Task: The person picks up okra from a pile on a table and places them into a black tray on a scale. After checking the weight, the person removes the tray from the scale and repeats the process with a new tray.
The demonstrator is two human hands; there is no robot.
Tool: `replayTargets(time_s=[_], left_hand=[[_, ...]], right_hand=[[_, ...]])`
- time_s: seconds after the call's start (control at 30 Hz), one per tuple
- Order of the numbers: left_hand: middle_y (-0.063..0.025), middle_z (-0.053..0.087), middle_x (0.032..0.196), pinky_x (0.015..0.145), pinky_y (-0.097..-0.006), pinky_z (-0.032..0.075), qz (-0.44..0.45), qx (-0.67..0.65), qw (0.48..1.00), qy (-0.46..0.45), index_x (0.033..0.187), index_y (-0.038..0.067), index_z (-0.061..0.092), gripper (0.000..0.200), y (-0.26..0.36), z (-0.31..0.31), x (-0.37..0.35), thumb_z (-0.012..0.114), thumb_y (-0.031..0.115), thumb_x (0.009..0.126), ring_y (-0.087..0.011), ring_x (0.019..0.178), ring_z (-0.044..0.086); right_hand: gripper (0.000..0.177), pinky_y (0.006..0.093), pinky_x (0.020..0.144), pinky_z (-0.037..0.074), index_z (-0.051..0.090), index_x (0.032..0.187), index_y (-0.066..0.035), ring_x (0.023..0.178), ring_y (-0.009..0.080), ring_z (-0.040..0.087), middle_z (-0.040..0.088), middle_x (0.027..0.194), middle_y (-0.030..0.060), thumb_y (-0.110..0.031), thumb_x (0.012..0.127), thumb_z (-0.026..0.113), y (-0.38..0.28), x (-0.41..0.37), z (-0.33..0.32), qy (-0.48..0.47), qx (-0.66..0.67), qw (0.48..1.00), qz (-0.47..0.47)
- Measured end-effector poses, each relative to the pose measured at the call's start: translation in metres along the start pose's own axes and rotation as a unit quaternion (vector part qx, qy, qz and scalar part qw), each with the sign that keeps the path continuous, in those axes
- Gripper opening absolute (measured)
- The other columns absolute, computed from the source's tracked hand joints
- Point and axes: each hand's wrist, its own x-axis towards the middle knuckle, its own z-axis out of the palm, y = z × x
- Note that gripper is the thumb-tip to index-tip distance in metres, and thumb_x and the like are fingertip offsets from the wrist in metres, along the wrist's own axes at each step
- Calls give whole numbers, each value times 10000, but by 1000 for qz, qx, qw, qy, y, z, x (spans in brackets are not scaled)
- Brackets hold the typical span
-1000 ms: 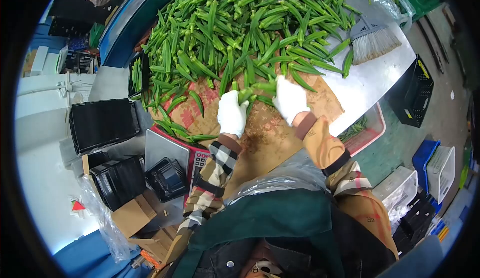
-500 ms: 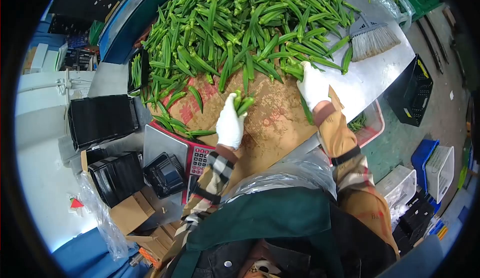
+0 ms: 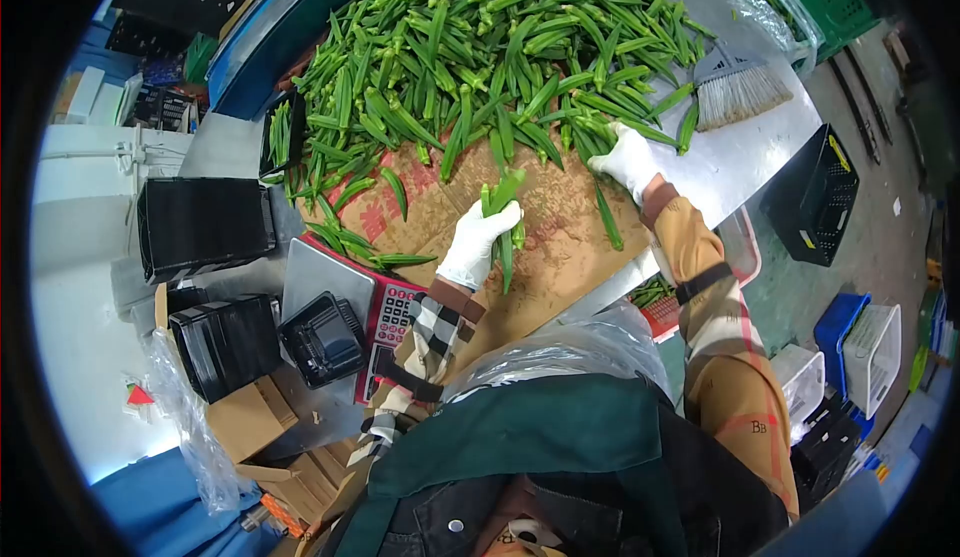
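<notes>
Several green okra pods (image 3: 505, 249) are bunched in my left hand (image 3: 480, 242), which wears a white glove and is closed around them. It is over the stained brown cardboard (image 3: 560, 287). At the near right edge of the large okra pile (image 3: 460, 52), my white-gloved right hand (image 3: 630, 164) has its thumb and fingers curled at okra pods (image 3: 592, 135); its palm side is hidden. One loose pod (image 3: 608, 215) lies on the cardboard just below that hand.
To the left are a red scale (image 3: 390, 312) with a black tray (image 3: 323, 340) on it, and stacked black trays (image 3: 225, 347). A brush (image 3: 740, 92) lies on the metal table at right. A black crate (image 3: 815, 195) stands on the floor beyond.
My left hand has moved slightly up and right and turned, and its pods now point differently. My right hand has shifted a little at the pile's edge.
</notes>
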Motion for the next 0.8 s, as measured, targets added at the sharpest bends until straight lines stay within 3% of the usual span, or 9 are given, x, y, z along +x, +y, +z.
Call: replayTargets(time_s=[0.07,0.2,0.27,0.3,0.4,0.47,0.63,0.73,0.8], left_hand=[[-35,651,955,711,-316,536,-17,-106,994,-4,1118,61,610,281,-3,2,-5,761,177,911,-179,799,653],[-56,651,1081,843,-357,541,-14,-169,984,-58,1177,80,588,287,-6,-4,-9,731,164,942,-203,916,659],[-60,612,1230,943,-373,532,6,-126,987,-101,1370,62,503,463,-3,-4,-14,703,149,962,-202,1082,631],[-60,592,1276,968,-373,523,30,-102,990,-92,1422,59,465,521,-5,-3,-19,698,154,966,-199,1128,614],[-103,460,1499,1115,-357,407,64,35,995,-72,1586,37,260,718,-9,-11,-27,644,175,996,-198,1346,477],[-151,427,1555,1164,-343,338,107,162,981,-12,1606,19,216,744,-3,-6,-41,619,175,1001,-217,1400,427],[-187,269,1649,1215,-345,250,170,191,966,22,1620,5,129,778,12,-21,-74,579,200,1017,-256,1500,306],[-189,298,1629,1210,-344,258,226,234,939,113,1619,-1,131,766,25,-47,-107,572,187,1021,-253,1481,328],[-171,388,1554,1142,-345,361,247,202,923,212,1609,9,182,713,48,-46,-148,563,164,1027,-233,1359,447]], right_hand=[[465,302,636,559,649,1183,15,768,154,701,738,948,107,-95,774,841,-55,-30,-35,-141,278,943,114],[318,304,575,553,671,1152,-10,701,162,695,729,870,69,-135,884,787,-91,-79,-18,-246,440,841,195],[279,342,661,597,662,1170,-1,781,205,719,732,951,96,-117,929,738,-97,-100,12,-242,538,770,244],[228,401,757,626,652,1164,12,874,253,727,722,1034,127,-82,960,688,-95,-114,37,-219,667,657,274],[230,443,819,627,621,1218,2,956,280,717,695,1126,151,-71,1001,628,-90,-125,52,-242,716,586,294],[237,438,827,624,614,1233,-5,972,274,713,691,1138,147,-84,1009,621,-101,-131,55,-229,732,578,277],[212,405,716,617,629,1214,-66,887,220,707,699,1073,83,-136,1014,631,-155,-139,67,-221,732,583,275],[209,378,730,606,634,1209,-83,899,202,697,695,1073,67,-151,1012,640,-208,-146,81,-242,708,612,256],[259,327,784,578,612,1249,-77,923,158,670,686,1092,47,-159,1006,652,-254,-151,85,-298,664,655,201]])
